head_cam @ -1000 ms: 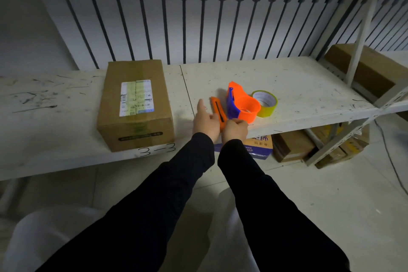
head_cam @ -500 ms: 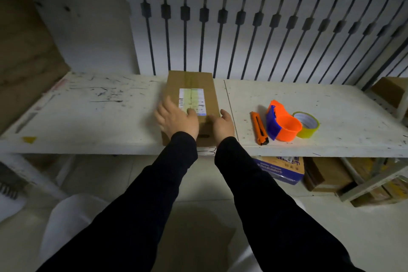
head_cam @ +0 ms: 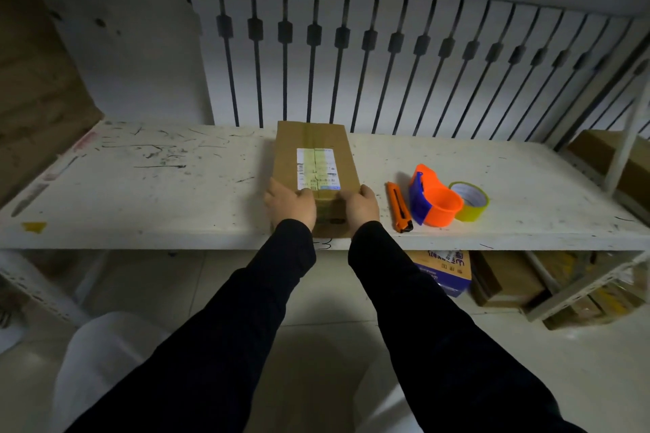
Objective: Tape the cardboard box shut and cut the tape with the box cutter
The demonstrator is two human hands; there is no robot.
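Note:
A long brown cardboard box (head_cam: 314,141) with a white label lies on the white shelf (head_cam: 176,193), its near end at the front edge. My left hand (head_cam: 291,202) grips the box's near left corner. My right hand (head_cam: 362,206) grips the near right corner. To the right of the box lie an orange box cutter (head_cam: 398,206), an orange and blue tape dispenser (head_cam: 434,200) and a yellow tape roll (head_cam: 469,200), all untouched.
A slatted white panel (head_cam: 387,56) stands behind the shelf. A metal rack post (head_cam: 629,137) and a brown box (head_cam: 598,148) are at the far right. Several cartons (head_cam: 506,278) sit on the floor under the shelf.
Both hands left the cutter and dispenser, went to the box, and now grip its near corners. The view has swung left, centring the box.

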